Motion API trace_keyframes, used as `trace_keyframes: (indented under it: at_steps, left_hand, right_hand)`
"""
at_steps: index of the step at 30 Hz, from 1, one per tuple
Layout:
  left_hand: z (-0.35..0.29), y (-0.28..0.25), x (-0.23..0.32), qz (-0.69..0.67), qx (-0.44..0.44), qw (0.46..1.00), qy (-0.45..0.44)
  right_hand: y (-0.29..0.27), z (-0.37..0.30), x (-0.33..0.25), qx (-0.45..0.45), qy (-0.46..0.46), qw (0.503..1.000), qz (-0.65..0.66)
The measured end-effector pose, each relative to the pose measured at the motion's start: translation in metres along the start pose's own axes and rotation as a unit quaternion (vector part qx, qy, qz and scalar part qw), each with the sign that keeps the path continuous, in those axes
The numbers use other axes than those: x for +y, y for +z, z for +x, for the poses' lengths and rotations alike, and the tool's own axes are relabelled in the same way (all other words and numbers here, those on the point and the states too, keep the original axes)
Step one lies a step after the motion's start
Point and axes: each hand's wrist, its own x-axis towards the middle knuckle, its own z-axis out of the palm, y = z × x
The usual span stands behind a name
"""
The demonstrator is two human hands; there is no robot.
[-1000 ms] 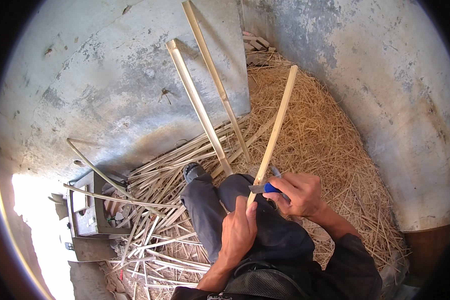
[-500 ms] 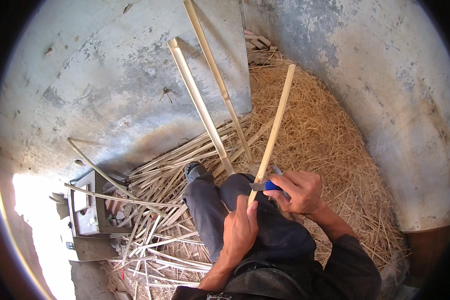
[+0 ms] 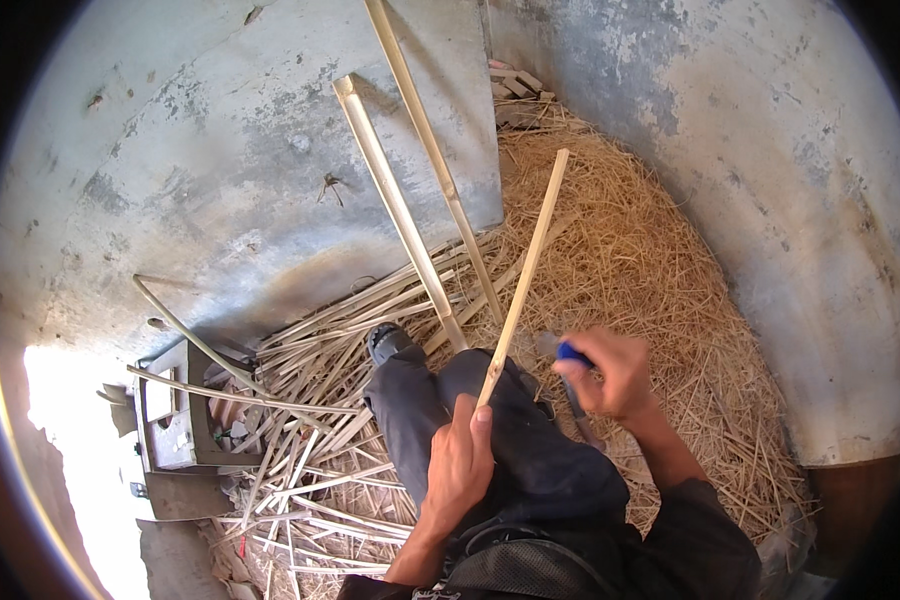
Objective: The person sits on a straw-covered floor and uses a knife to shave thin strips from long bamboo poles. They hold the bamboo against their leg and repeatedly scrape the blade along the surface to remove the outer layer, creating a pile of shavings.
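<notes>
From where I stand, the left hand [image 3: 458, 462] is nearest; its grip pinches the lower end of a pale bamboo strip [image 3: 528, 280] between thumb and fingers. The strip slants up and away above the seated person's dark trousers [image 3: 555, 470]; contact with the leg cannot be confirmed. The right hand [image 3: 615, 372], blurred, has its grip wrapped around a blue-handled knife [image 3: 574, 353], blade apart from the strip. In my judgement, good practice calls for a steady strip, a shallow blade angle, even pressure, and the left thumb clear of the edge.

Floor: loose slats [image 3: 320, 500] lie tangled at left, straw-like shavings [image 3: 620, 250] are heaped at right. A battered box [image 3: 175, 440] stands at far left. Beyond, two longer bamboo lengths [image 3: 400, 213] rise before a stained, peeling wall [image 3: 200, 150].
</notes>
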Motion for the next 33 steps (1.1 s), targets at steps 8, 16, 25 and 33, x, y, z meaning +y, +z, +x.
trace_keyframes:
  at_steps: [8, 16, 25, 33]
  left_hand:
    - [0.004, 0.013, 0.008, 0.030, 0.007, 0.999, 0.039]
    - [0.004, 0.019, 0.005, 0.078, 0.023, 0.996, 0.036]
    - [0.001, 0.023, 0.000, 0.054, 0.011, 0.998, 0.035]
    - [-0.036, 0.012, -0.011, -0.033, -0.064, 0.997, -0.014]
  right_hand:
    - [0.020, -0.006, -0.023, -0.026, -0.051, 0.998, 0.007]
    - [0.014, -0.002, -0.024, -0.046, -0.060, 0.996, -0.053]
    - [0.011, -0.001, -0.020, -0.012, -0.057, 0.995, -0.080]
    - [-0.058, 0.031, 0.071, 0.169, 0.173, 0.965, -0.105]
